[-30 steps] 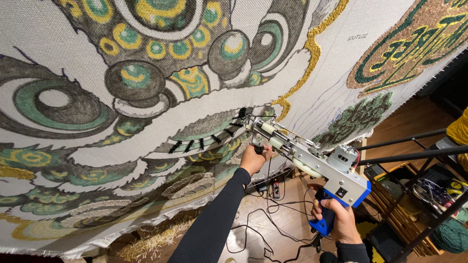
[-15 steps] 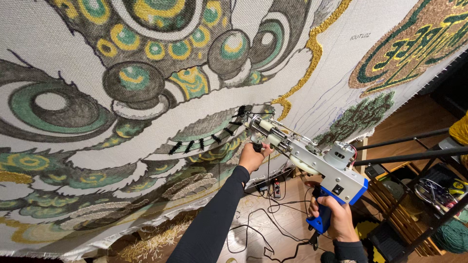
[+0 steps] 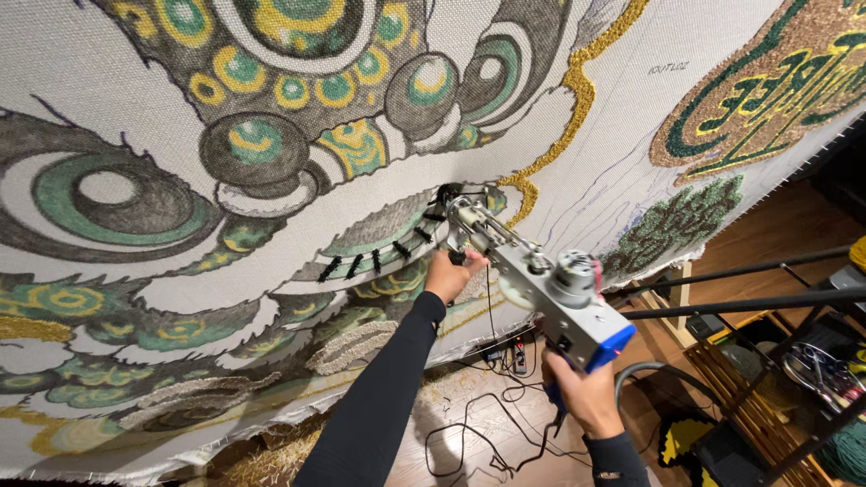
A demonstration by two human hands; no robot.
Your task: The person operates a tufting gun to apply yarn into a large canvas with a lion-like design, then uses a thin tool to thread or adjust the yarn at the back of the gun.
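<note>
**Tufting gun pressed to the cloth**

Near the backing cloth's [image 3: 622, 117] lower edge, the tufting gun [image 3: 541, 280] meets a black-tufted curve. Left hand [image 3: 454, 273] clasps its front handle, steadying; right hand [image 3: 586, 395] wraps the rear grip.

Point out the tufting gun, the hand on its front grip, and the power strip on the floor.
tufting gun [image 3: 559, 298], head view, grey body.
left hand [image 3: 451, 273], head view, back of hand.
power strip [image 3: 518, 356], head view, its top face.

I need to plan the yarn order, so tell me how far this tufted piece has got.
Done: the green and yellow rings and the gold outline look filled. In hand: the left hand and right hand press the tufting gun against black dashes. Left: bare white cloth with only drawn lines.
</note>
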